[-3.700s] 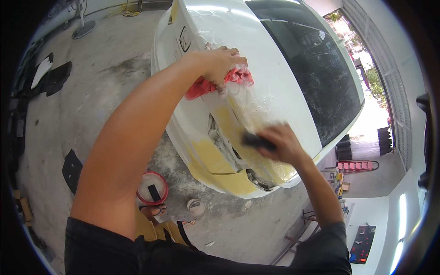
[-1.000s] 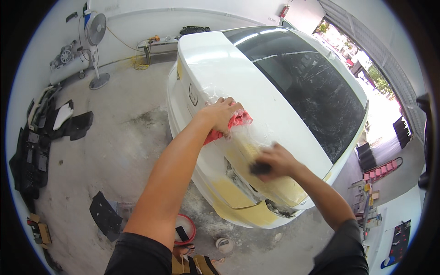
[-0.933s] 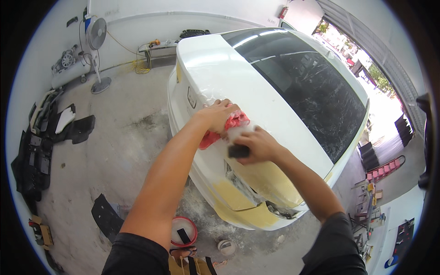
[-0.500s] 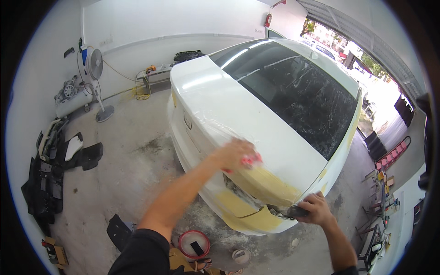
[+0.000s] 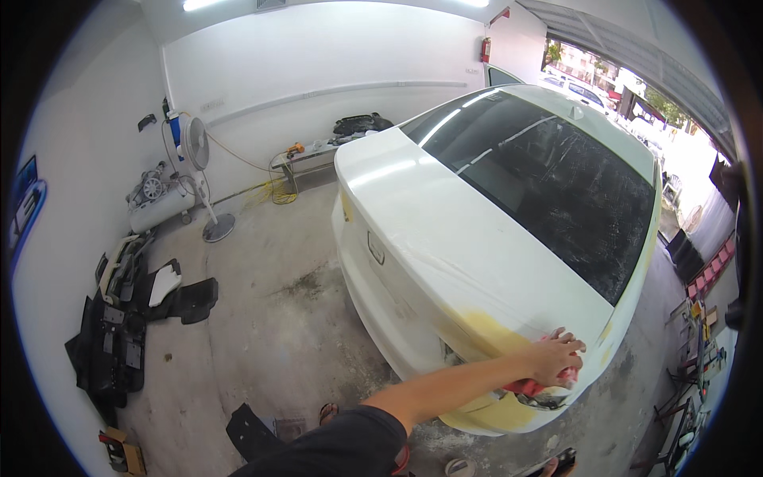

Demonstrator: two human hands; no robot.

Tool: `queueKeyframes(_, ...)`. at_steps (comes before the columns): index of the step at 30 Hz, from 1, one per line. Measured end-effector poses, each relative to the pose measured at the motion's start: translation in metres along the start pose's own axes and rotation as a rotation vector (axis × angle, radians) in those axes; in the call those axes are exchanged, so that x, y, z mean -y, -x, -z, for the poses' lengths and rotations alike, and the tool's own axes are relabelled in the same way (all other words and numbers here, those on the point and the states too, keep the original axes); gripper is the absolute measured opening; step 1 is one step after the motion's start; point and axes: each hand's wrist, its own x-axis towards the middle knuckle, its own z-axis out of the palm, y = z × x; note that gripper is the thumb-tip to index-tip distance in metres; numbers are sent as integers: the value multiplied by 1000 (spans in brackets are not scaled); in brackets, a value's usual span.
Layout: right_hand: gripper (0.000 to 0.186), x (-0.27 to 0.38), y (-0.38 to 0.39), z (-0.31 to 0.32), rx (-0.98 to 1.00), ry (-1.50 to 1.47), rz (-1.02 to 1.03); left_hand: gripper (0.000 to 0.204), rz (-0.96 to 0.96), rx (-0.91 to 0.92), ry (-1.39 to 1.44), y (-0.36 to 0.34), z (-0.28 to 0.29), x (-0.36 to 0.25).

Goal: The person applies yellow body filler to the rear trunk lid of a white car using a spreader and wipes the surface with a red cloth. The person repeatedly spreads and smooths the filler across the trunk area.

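My left hand (image 5: 554, 359) presses a red and white cloth (image 5: 524, 387) onto the rear corner of a white car (image 5: 445, 208), its fingers bent over the bunched fabric. Yellowish filler patches (image 5: 486, 332) cover the trunk edge and bumper around it. The cloth partly hides the tail-light opening under the hand. Low at the bottom edge, mostly cut off, my right hand (image 5: 550, 469) grips a dark block-like object (image 5: 567, 459), away from the car.
A standing fan (image 5: 193, 143) and an air compressor (image 5: 155, 208) stand by the left wall. Black car parts (image 5: 119, 342) lie on the floor, with a black panel (image 5: 253, 432) nearer me. A round tub (image 5: 459, 467) is below the bumper. Shelves (image 5: 691, 374) line the right side.
My left hand with the cloth has swept right along the trunk edge to the corner. My right hand has left that corner with the dark block, dropping to the bottom edge. The view has shifted.
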Motion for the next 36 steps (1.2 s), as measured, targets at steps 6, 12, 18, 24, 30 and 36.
queueKeyframes(6, 67, 101, -22, -193, -188, -727, -180, 82, 313, 13, 98, 20, 71, 29)
queueKeyframes(12, 53, 135, -70, -270, -342, -633, -215, 74, 472, 122, -346, 157, 237, 169)
queueKeyframes(18, 66, 111, -80, -275, -520, -533, -37, 72, 609, 115, -426, 276, 335, 238)
queueKeyframes(24, 67, 116, -82, -280, -415, -598, 36, 72, 765, 10, -439, 325, 383, 300)
queueKeyframes(30, 66, 124, -98, -300, -514, -486, 9, 72, 815, -112, -440, 353, 409, 345)
queueKeyframes(36, 66, 122, -116, -327, -563, -431, -21, 71, 838, -172, -432, 373, 422, 381)
